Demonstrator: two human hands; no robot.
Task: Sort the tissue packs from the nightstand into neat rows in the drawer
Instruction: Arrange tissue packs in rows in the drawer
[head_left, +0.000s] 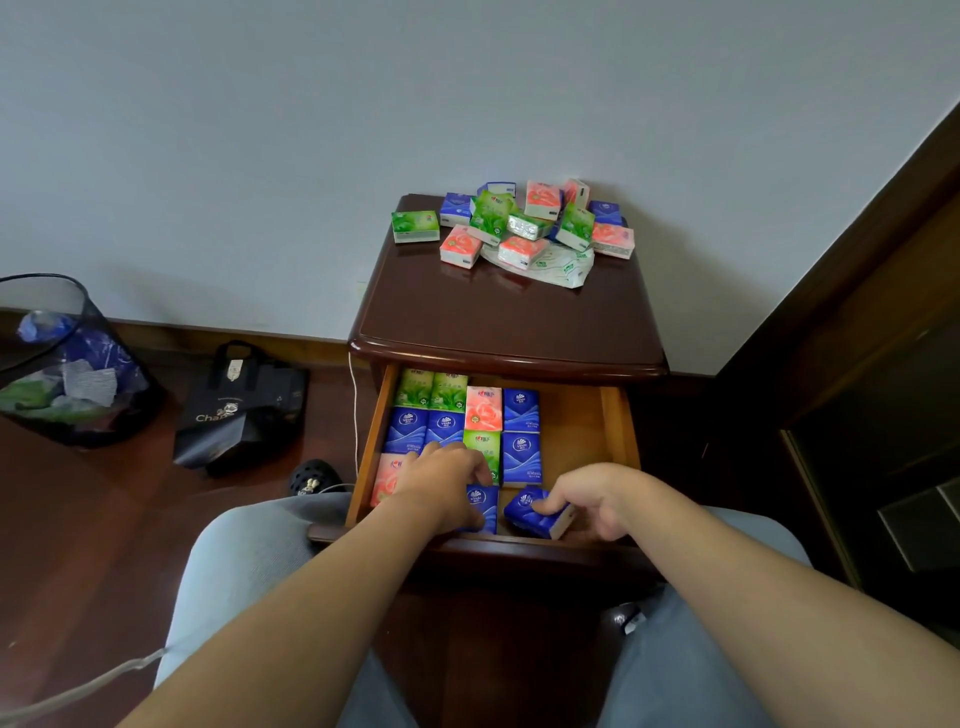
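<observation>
The open drawer (615, 415) of the dark wooden nightstand (498, 317) holds several green, blue and pink tissue packs in rows along its left and middle. My left hand (447, 480) lies over the front packs, its fingers curled onto a blue pack (480, 501). My right hand (592, 496) pinches a tilted blue pack (535, 514) at the drawer's front. A loose pile of tissue packs (519, 223) sits at the back of the nightstand top, on an empty plastic wrapper (561, 267).
A mesh waste bin (62, 364) with scraps stands on the wooden floor at the left. A black paper bag (239, 410) lies beside it. A dark cabinet (872, 364) rises at the right. The drawer's right side shows bare wood.
</observation>
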